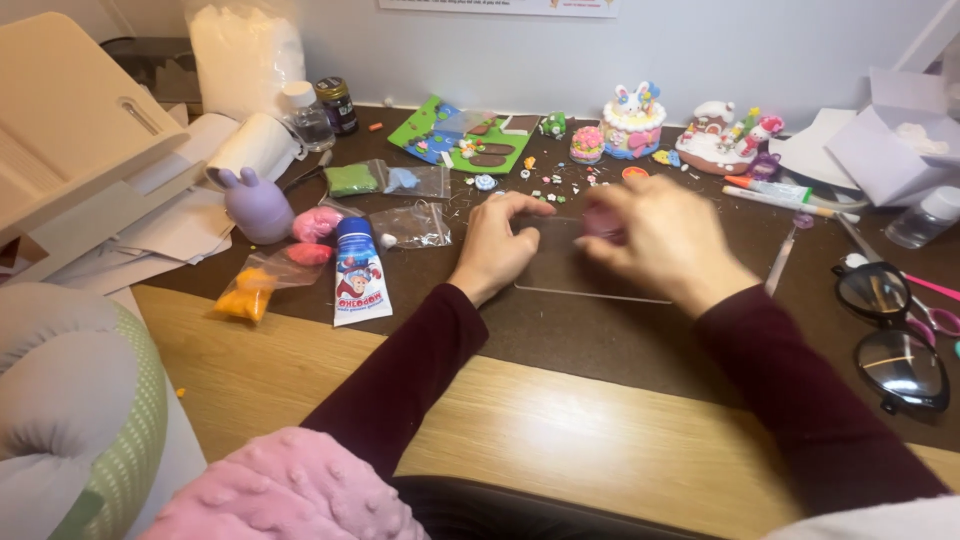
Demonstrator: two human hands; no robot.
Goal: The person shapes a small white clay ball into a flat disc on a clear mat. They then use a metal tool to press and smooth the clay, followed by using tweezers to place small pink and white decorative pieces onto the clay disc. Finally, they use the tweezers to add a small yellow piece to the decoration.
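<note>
The right hand [668,240] pinches a small pinkish lump of clay [603,222] in a closed fingertip grip, above the far part of a clear plastic sheet [560,272] on the dark worktop [620,340]. The left hand [497,243] rests curled on the sheet's left edge, holding nothing visible. A white glue tube [358,275] lies left; black glasses [892,335] right.

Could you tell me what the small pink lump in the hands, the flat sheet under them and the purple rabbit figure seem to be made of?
The pink lump, pinched by the right hand, looks like soft matte modelling clay, though it is blurred. The flat sheet under the left hand seems clear, glossy plastic or acrylic: the dark mat shows through it. The purple rabbit figure looks like smooth matte clay, possibly plastic.
</note>
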